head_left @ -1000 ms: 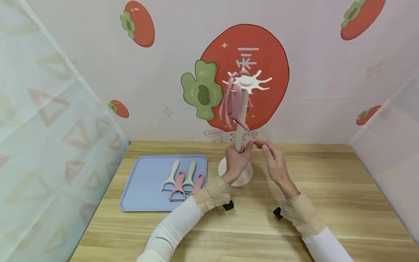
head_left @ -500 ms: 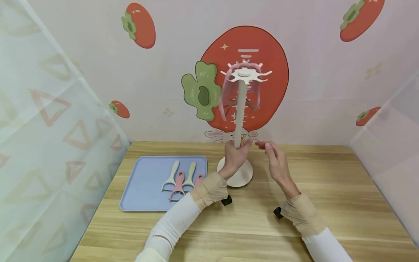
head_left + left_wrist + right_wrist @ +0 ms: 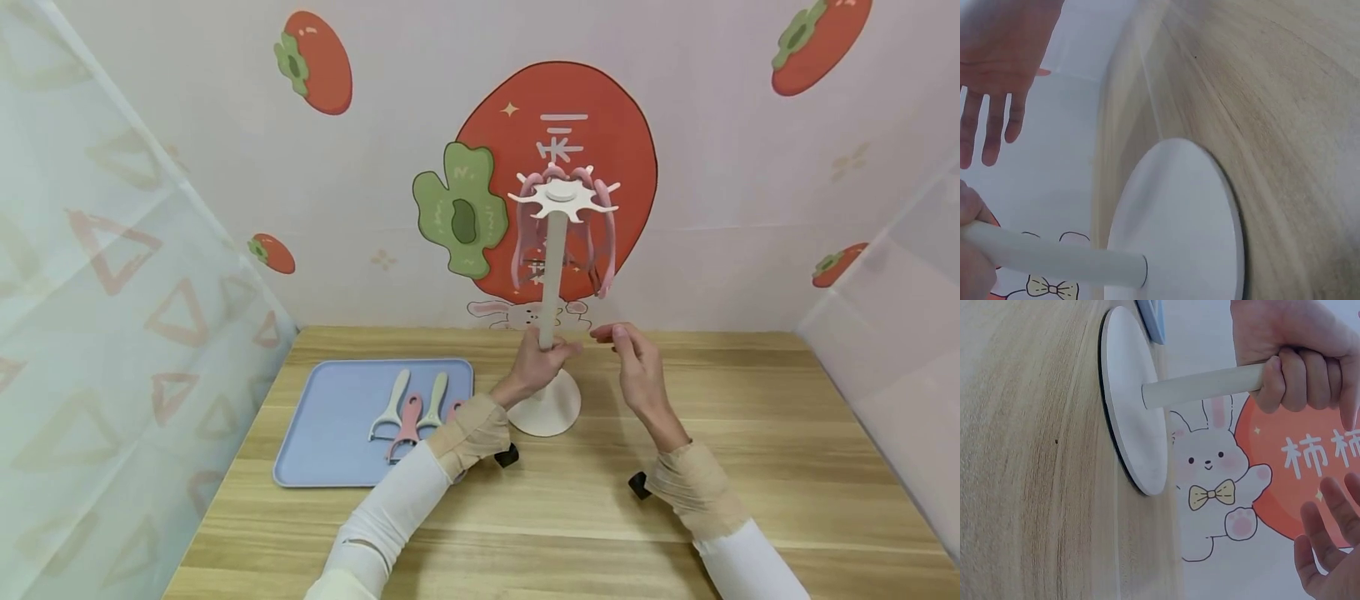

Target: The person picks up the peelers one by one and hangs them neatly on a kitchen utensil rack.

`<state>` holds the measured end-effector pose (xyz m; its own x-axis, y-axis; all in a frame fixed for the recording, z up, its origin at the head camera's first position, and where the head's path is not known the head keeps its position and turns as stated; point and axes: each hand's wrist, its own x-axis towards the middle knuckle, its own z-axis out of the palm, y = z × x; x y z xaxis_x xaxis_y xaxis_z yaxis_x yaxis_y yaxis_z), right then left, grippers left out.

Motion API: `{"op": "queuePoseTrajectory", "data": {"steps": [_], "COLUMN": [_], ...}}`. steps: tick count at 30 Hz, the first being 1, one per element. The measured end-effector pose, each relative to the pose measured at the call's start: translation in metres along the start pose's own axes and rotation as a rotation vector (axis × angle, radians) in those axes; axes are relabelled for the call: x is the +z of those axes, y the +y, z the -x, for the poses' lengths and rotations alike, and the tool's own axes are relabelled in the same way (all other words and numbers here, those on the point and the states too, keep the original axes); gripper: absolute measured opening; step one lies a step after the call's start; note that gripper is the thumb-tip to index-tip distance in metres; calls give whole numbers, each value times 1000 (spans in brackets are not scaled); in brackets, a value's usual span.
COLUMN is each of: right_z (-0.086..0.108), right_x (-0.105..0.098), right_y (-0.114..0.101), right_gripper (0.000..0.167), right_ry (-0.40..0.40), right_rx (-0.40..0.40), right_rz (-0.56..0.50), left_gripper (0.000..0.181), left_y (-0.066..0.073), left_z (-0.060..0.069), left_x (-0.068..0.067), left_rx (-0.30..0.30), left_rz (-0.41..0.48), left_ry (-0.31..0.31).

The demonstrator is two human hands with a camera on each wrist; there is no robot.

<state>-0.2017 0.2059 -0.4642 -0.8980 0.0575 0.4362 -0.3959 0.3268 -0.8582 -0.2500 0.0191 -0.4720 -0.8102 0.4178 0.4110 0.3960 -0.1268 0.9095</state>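
A white stand has a pole (image 3: 553, 275), a round base (image 3: 551, 408) on the table and a ring of prongs (image 3: 562, 197) on top. Several pink looped pieces (image 3: 609, 242) hang at the rear and right of the prongs. The left hand (image 3: 534, 365) grips the lower pole; in the right wrist view its fingers (image 3: 1297, 381) are curled round the pole (image 3: 1210, 386). Beside it on the right, the right hand (image 3: 639, 375) hovers without touching the stand; the left wrist view shows that hand (image 3: 1000, 69) with fingers extended and nothing held.
A blue tray (image 3: 322, 425) stands left of the stand, holding several peelers, among them a white one (image 3: 393, 404) and a pink one (image 3: 409, 421); the left forearm partly covers them. Behind the table rises a wall (image 3: 720, 167) with fruit prints, and side panels flank it.
The pink pieces have swung from the left of the stand's top round to the back and right. The left hand has turned slightly on the pole, and the right hand has barely shifted.
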Motion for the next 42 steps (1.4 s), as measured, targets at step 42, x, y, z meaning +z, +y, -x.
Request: {"op": "queuePoseTrajectory", "data": {"steps": [42], "right_z": [2], "right_x": [10], "right_y": [-4], "right_gripper": [38], "right_ry": [-8], "right_rx": [-4], "right_rz": [-26], "left_gripper": [17], "left_y": [14], "left_z": [7], "left_x": [-40], "left_rx": [-46], "left_rz": [-257], "left_ry": [-205]}}
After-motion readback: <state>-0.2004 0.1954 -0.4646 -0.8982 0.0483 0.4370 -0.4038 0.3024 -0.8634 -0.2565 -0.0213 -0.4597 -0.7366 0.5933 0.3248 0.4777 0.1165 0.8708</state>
